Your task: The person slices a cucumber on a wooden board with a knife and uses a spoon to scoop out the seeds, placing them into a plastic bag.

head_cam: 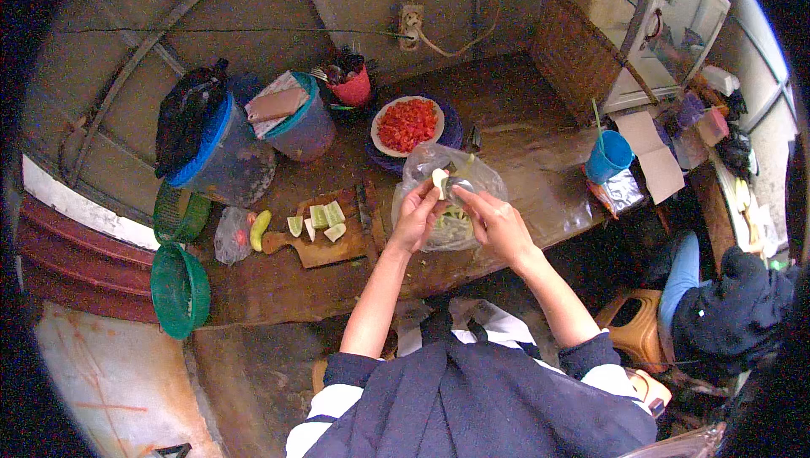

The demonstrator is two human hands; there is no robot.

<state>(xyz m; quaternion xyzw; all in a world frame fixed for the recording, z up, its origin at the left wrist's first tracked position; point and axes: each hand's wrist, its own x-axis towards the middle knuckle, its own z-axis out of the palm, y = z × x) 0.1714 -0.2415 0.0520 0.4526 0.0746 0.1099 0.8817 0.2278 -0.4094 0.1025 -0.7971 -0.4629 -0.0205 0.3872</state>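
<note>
My left hand [416,212] grips a pale piece of cucumber [439,183] above an open clear plastic bag [493,170] that lies on the wooden table. Against that piece my right hand [503,224] holds a small metal tool [461,191], perhaps a knife or spoon; its form is partly hidden by the fingers. Green scraps show inside the bag. Left of my hands, several cut cucumber pieces [326,215] lie on a wooden cutting board [316,252]. A whole yellow-green cucumber [259,230] touches the board's handle. Behind the bag, a white plate [376,135] bears chopped red pieces [408,124].
At the back left stand lidded plastic tubs [304,135] and a red cutlery holder [352,88]. Green baskets [181,290] sit at the left edge. A blue cup [609,157] stands to the right. Another person [728,312] sits at the lower right, beside a brown plastic stool [633,325].
</note>
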